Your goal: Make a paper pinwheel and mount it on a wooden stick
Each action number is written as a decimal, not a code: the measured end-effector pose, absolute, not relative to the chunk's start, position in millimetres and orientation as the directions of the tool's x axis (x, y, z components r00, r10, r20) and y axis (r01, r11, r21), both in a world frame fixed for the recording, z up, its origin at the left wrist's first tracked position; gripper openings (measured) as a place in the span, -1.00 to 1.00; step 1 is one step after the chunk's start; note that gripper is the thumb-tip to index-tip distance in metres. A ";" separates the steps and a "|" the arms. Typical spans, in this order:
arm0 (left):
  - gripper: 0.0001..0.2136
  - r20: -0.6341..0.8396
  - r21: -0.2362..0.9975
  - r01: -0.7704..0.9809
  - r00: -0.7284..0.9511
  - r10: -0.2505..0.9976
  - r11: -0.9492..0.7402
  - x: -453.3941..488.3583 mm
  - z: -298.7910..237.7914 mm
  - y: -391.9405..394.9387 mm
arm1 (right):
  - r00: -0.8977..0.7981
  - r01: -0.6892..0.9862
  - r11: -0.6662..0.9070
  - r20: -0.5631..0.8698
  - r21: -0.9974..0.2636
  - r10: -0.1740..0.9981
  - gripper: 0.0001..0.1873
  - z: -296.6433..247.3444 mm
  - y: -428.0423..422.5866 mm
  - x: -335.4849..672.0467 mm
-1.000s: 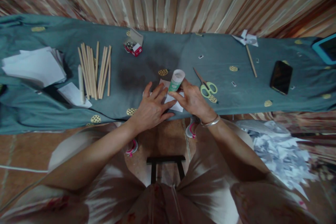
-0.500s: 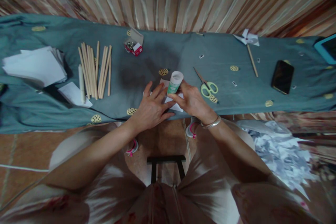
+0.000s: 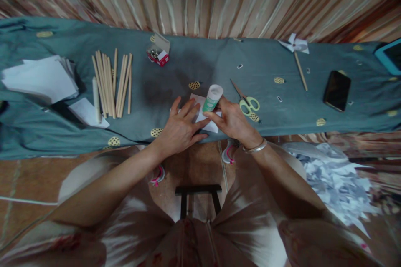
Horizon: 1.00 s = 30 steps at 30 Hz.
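A small piece of white paper (image 3: 211, 126) lies at the table's near edge, partly covered by my hands. My left hand (image 3: 182, 128) rests flat on it with the fingers spread. In my right hand (image 3: 232, 119) is a green and white glue stick (image 3: 211, 99), gripped by the thumb and fingers and tilted over the paper. Its lower end is hidden behind the thumb. Just right of this hand lie scissors (image 3: 247, 104) with light green handles, their blades pointing away from me.
Leftward lie wooden sticks (image 3: 108, 85), a white tube (image 3: 96, 98) and a paper stack (image 3: 40, 77). An open red box (image 3: 159, 55) of small metal pieces stands behind. Rightward are a paper pinwheel (image 3: 296, 46), a phone (image 3: 337, 91) and a blue-edged tablet (image 3: 387, 64). Paper scraps (image 3: 335, 179) heap below.
My right hand has shifted slightly to the right with the glue stick, which leans more, and more of the paper shows. My left hand has stayed in place.
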<state>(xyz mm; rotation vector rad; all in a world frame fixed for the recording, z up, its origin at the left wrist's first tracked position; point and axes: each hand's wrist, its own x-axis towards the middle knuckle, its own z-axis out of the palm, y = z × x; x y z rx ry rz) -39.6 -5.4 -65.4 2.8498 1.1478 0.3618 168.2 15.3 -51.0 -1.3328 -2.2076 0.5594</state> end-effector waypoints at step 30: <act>-0.27 0.241 0.356 0.730 0.531 0.812 -0.583 -70.3 -47.4 14.3 | 0.043 -0.411 -0.149 -0.183 -0.899 0.982 -0.62 -48.3 46.3 173.8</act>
